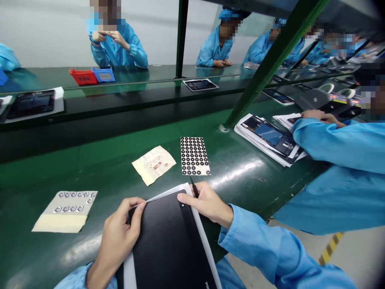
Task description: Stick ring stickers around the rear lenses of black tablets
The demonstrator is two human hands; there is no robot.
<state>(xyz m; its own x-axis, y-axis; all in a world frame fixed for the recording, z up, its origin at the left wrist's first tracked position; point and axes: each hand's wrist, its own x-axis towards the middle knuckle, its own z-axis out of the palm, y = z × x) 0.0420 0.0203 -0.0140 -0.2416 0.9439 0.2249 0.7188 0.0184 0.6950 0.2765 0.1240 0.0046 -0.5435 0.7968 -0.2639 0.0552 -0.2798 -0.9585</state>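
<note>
Tilted at the near edge of the bench is a black tablet back cover [168, 241] with a white sheet [129, 269] behind it. My left hand [122, 228] pinches its upper left edge between thumb and fingers. At the upper right corner my right hand [207, 200] grips the cover, thumb on the front near a small round hole. Black tweezers [194, 187] also sit in that right hand, tips pointing away from me. Beyond the cover lie a sheet of black ring stickers [194, 154] and a cream paper [155, 163] with small red-marked pieces.
A sheet of silvery oval stickers [69, 210] lies at left. Stacked tablet parts [267, 138] sit at right beside a co-worker's blue sleeve [331, 148]. A green post [270, 60] slants up from the bench. Red bin [83, 76] and blue bin [103, 74] stand across the conveyor.
</note>
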